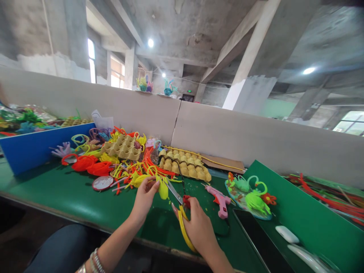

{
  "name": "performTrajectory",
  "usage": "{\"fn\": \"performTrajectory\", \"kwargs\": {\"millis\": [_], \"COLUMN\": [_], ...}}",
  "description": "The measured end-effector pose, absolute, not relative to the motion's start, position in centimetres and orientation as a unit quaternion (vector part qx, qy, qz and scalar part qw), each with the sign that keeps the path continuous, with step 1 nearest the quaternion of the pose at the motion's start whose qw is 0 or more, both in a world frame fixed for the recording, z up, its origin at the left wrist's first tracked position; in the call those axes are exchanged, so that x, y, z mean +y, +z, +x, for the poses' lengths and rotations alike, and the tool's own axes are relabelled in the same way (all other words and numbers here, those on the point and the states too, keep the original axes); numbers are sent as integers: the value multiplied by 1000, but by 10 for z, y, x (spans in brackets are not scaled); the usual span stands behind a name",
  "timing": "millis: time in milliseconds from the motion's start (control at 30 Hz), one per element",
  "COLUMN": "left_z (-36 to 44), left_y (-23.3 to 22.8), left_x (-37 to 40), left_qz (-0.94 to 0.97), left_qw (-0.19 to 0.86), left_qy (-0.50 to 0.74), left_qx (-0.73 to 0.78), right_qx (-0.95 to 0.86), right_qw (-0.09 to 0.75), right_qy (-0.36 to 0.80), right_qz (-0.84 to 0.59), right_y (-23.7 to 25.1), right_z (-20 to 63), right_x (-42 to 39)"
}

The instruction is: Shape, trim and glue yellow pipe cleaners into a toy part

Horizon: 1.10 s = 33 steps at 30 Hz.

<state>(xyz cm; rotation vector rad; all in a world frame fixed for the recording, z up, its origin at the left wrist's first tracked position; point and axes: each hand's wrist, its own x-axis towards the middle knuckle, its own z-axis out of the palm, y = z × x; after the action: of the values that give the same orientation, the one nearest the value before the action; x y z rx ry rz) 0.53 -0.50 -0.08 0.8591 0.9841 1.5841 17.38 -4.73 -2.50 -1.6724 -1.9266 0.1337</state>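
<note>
My left hand (pixel 146 197) pinches a yellow pipe-cleaner piece (pixel 163 189), fluffy and looped, above the green tabletop. Yellow-handled scissors (pixel 182 210) are in my right hand (pixel 197 223), with fingers through the handles. Their blades point up and left and reach the edge of the yellow piece. Small yellow-green clippings lie below the blades. Close behind my left hand is a pile of yellow and orange pipe cleaners (pixel 127 170).
Egg-carton trays (pixel 184 165) stand at the back. A pink glue gun (pixel 218 200), a plate with pipe-cleaner swans (pixel 256 203) and a black phone (pixel 261 240) lie right. Orange bundles (pixel 99 168) sit left. Blue (pixel 48 146) and green (pixel 307 204) dividers edge the place.
</note>
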Motion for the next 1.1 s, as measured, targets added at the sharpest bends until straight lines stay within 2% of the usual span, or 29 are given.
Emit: {"fn": "performTrajectory", "kwargs": {"millis": [533,833,1100], "left_z": [7,12,14], "left_y": [-4,-11,-13], "left_x": [-4,-6,-7], "left_qz": [379,388,355], "left_qw": [505,514,542], "left_qy": [657,648,650], "left_qx": [412,407,397], "right_qx": [-721,-716,-712], "right_qw": [297,259,277], "right_qy": [34,73,76], "right_qz": [-625,-645,-641], "right_y": [-25,-24,-25], "right_z": [172,169,167], "right_x": [-49,-50,-50]}}
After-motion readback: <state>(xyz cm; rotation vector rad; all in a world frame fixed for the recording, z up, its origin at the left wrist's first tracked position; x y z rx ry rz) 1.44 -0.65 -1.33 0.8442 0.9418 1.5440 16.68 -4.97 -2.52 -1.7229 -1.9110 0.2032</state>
